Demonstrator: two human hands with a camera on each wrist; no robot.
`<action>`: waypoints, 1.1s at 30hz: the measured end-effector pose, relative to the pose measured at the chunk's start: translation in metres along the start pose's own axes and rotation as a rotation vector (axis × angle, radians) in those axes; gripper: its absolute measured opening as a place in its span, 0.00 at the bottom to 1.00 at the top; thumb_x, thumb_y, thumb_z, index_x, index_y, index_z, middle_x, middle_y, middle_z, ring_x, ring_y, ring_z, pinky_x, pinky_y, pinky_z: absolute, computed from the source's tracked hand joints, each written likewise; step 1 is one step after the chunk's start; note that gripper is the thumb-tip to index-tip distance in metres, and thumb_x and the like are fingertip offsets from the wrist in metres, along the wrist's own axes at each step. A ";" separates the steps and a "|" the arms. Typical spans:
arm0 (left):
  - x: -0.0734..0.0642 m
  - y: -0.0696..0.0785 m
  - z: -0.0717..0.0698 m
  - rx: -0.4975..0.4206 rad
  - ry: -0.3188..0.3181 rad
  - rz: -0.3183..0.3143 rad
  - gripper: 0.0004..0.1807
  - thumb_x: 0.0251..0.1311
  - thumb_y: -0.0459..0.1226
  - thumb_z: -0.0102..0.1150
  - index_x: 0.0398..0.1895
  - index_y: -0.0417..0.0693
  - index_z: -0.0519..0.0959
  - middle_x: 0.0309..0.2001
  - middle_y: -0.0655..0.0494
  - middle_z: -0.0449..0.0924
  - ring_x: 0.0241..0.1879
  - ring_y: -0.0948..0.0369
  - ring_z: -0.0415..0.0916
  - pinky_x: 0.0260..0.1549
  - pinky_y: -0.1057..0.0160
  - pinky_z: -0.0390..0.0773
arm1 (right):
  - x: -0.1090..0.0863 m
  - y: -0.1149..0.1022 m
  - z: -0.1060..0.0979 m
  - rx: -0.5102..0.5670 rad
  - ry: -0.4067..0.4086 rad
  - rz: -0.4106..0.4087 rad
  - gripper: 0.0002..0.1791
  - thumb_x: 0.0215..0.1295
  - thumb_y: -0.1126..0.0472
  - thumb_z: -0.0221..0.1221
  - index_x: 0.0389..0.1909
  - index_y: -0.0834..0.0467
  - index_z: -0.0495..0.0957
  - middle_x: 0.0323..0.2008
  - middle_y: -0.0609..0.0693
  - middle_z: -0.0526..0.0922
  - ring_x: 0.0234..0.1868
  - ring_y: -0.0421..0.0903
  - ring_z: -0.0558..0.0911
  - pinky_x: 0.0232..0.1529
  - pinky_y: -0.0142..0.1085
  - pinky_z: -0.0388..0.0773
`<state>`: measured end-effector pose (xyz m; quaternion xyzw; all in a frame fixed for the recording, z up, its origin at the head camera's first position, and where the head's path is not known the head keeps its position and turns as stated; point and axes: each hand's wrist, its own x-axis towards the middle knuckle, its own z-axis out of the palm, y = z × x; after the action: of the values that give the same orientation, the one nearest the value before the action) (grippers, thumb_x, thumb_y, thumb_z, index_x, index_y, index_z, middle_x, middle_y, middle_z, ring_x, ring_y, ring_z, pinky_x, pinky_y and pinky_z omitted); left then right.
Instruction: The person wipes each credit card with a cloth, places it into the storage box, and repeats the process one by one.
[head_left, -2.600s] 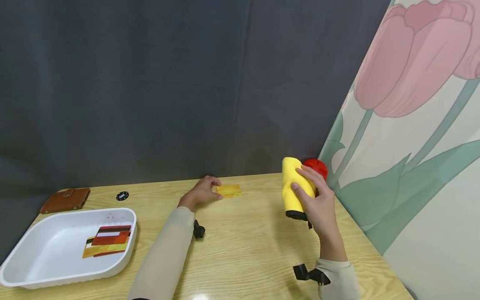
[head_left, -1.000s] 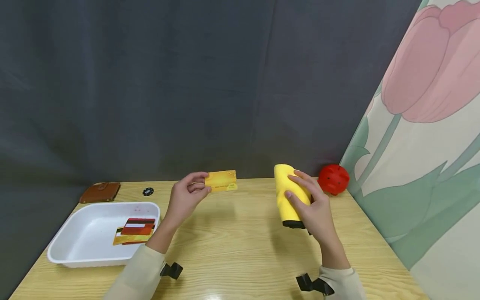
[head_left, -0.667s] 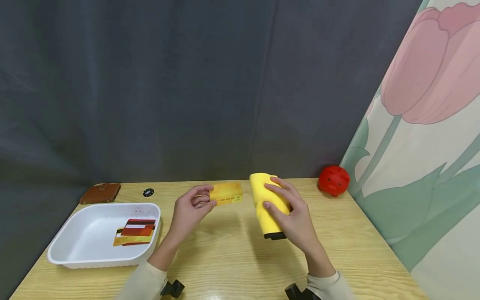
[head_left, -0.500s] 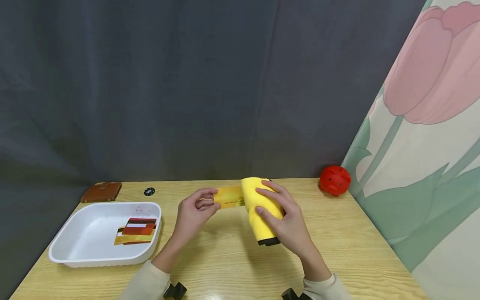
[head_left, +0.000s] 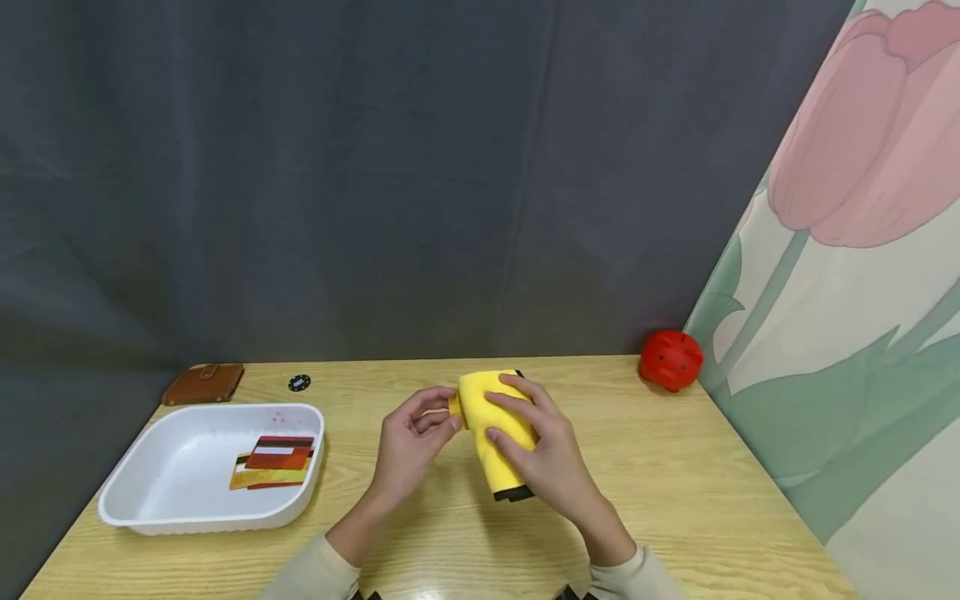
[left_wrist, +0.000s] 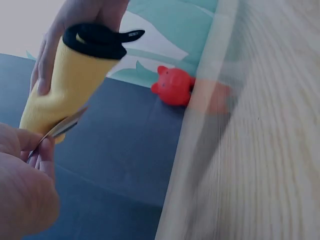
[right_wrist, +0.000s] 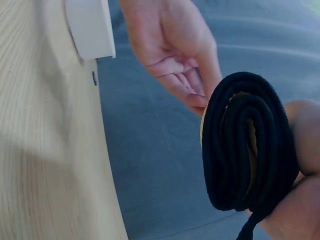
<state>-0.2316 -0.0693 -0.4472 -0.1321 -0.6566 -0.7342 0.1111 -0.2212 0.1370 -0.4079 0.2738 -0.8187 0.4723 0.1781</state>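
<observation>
My left hand [head_left: 408, 450] pinches a gold bank card [head_left: 454, 407] by its left end, thumb on the near side. Most of the card is hidden behind the rolled yellow towel [head_left: 491, 454] in the head view. From the left wrist, the card [left_wrist: 67, 125] shows nearly edge-on, right against the towel's side. My right hand [head_left: 551, 446] grips the roll from the right, fingers spread over it. Black trim [right_wrist: 245, 145] edges the towel's folded end, where a small black loop [left_wrist: 131, 36] sticks out. Both things are held up over the wooden table.
At left on the table [head_left: 675, 500] stands a white tray [head_left: 172, 500] with several cards [head_left: 277, 454] lying in its right part. Behind it are a brown wallet [head_left: 204, 384] and a black poker chip [head_left: 299, 382]. A red piggy bank [head_left: 671, 360] sits at the back right.
The left hand has picked the gold card up off the table. The right hand has brought the towel leftward to it, and the card has slid largely out of sight behind the towel.
</observation>
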 end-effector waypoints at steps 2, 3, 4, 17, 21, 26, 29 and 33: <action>-0.001 0.001 0.002 -0.025 0.011 -0.004 0.19 0.64 0.26 0.66 0.58 0.37 0.79 0.54 0.38 0.81 0.46 0.64 0.88 0.47 0.65 0.87 | 0.000 0.000 0.002 -0.024 0.008 -0.010 0.23 0.62 0.67 0.71 0.59 0.52 0.84 0.69 0.52 0.75 0.67 0.56 0.78 0.53 0.32 0.83; -0.002 0.002 0.004 -0.037 0.016 -0.006 0.19 0.64 0.26 0.66 0.58 0.36 0.79 0.54 0.38 0.81 0.46 0.64 0.88 0.48 0.65 0.87 | 0.000 0.000 0.003 -0.035 0.011 -0.012 0.23 0.62 0.67 0.72 0.59 0.52 0.84 0.69 0.52 0.75 0.67 0.56 0.78 0.54 0.32 0.83; -0.002 0.003 0.005 -0.047 0.022 -0.009 0.19 0.64 0.26 0.66 0.58 0.36 0.78 0.54 0.38 0.80 0.46 0.64 0.88 0.48 0.65 0.87 | 0.000 0.000 0.004 -0.045 0.014 -0.014 0.24 0.61 0.67 0.72 0.59 0.52 0.84 0.69 0.51 0.75 0.67 0.55 0.77 0.54 0.33 0.83; -0.004 0.009 0.010 -0.026 0.056 0.030 0.17 0.61 0.22 0.66 0.54 0.36 0.81 0.51 0.38 0.81 0.44 0.62 0.86 0.46 0.68 0.87 | 0.004 0.011 -0.007 -0.138 0.081 -0.008 0.25 0.59 0.68 0.73 0.59 0.53 0.84 0.68 0.54 0.77 0.64 0.56 0.80 0.51 0.37 0.85; -0.004 0.010 0.008 -0.017 0.053 0.059 0.17 0.61 0.23 0.67 0.53 0.35 0.81 0.50 0.39 0.81 0.43 0.65 0.85 0.45 0.69 0.87 | 0.006 0.020 -0.015 -0.154 0.098 0.034 0.24 0.60 0.68 0.73 0.58 0.55 0.85 0.67 0.54 0.77 0.65 0.57 0.80 0.52 0.36 0.84; -0.004 0.013 0.003 0.018 0.043 0.055 0.17 0.62 0.23 0.66 0.54 0.40 0.82 0.50 0.41 0.82 0.45 0.65 0.84 0.46 0.69 0.87 | 0.008 0.031 -0.029 -0.181 0.124 0.108 0.23 0.61 0.67 0.72 0.58 0.56 0.84 0.67 0.55 0.77 0.64 0.57 0.81 0.52 0.33 0.82; -0.002 0.014 0.000 0.041 0.041 0.040 0.18 0.62 0.24 0.67 0.54 0.42 0.82 0.51 0.42 0.83 0.45 0.65 0.84 0.46 0.69 0.87 | 0.009 0.036 -0.038 -0.179 0.148 0.154 0.23 0.62 0.66 0.71 0.59 0.56 0.84 0.67 0.55 0.77 0.60 0.56 0.81 0.49 0.28 0.79; -0.001 0.013 -0.003 0.047 0.041 0.028 0.17 0.63 0.25 0.67 0.55 0.42 0.84 0.52 0.43 0.83 0.46 0.63 0.84 0.46 0.71 0.86 | 0.008 0.038 -0.048 -0.163 0.175 0.179 0.23 0.64 0.65 0.70 0.60 0.55 0.83 0.68 0.54 0.77 0.61 0.55 0.80 0.48 0.20 0.73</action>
<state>-0.2265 -0.0741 -0.4356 -0.1236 -0.6694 -0.7195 0.1376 -0.2493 0.1914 -0.4057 0.1421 -0.8569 0.4401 0.2276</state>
